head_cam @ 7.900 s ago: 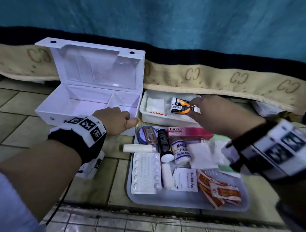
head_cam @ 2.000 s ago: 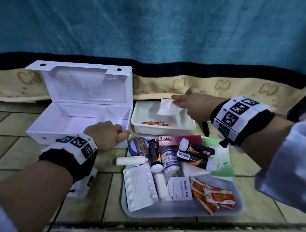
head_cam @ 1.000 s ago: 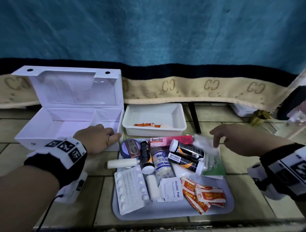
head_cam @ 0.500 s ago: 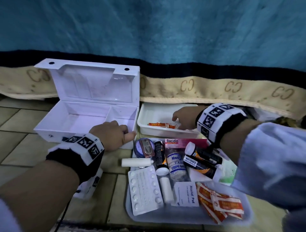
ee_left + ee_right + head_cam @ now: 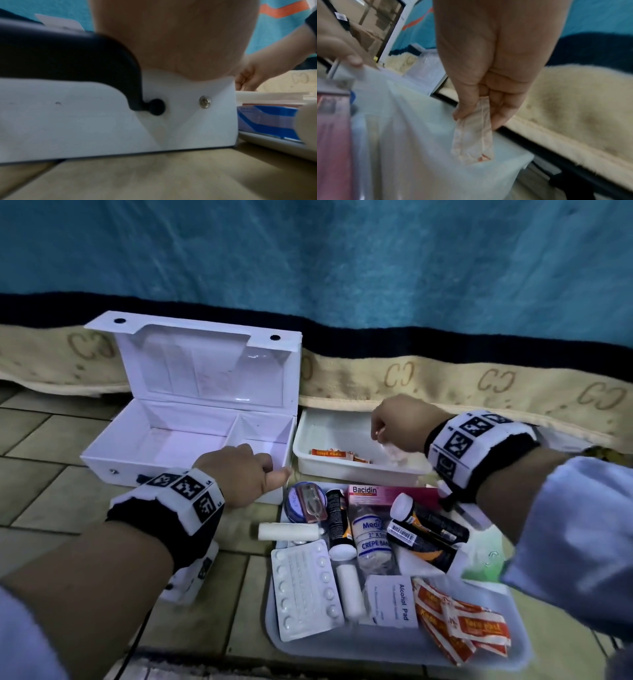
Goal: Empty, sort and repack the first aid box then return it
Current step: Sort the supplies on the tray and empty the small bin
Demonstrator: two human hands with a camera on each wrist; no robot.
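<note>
While the head view looked down at a tiled floor (image 5: pixel 51 474), the first aid box (image 5: pixel 185 436) sat open and bare at centre left, lid up vs. a blue blanket w/ beige trim. Left hand (image 5: pixel 239 474) rested on the box's front rim near its right corner, fingers curled over the edge, thumb pointing right. Just right of the box stood a small white tub (image 5: pixel 356 470); right hand (image 5: pixel 397 422) hung over it, fingers pointing down, pinching a pale wrapper. Red plaster strips (image 5: pixel 337 454) lay in the tub, to the frame-left of that hand. Below, in lower centre, a grey tray (image 5: pixel 376 645) held the sorted goods: blister pack (image 5: pixel 308 587), crepe bandage (image 5: pixel 371 537), alcohol pad (image 5: pixel 394 601), etc.

Left wrist view: blurred palm (image 5: pixel 180 40) pressed on the box's white front wall, black handle at left; tub and tray edge at far right.

Right wrist view: thumb and fingers (image 5: pixel 467 102) pinched a thin plaster wrapper (image 5: pixel 472 136), long axis hanging straight down into the tub. My read: the right hand was nearer the tub, so lifting the strip out and moving it to the box or tray, both close by, fell to it.
</note>
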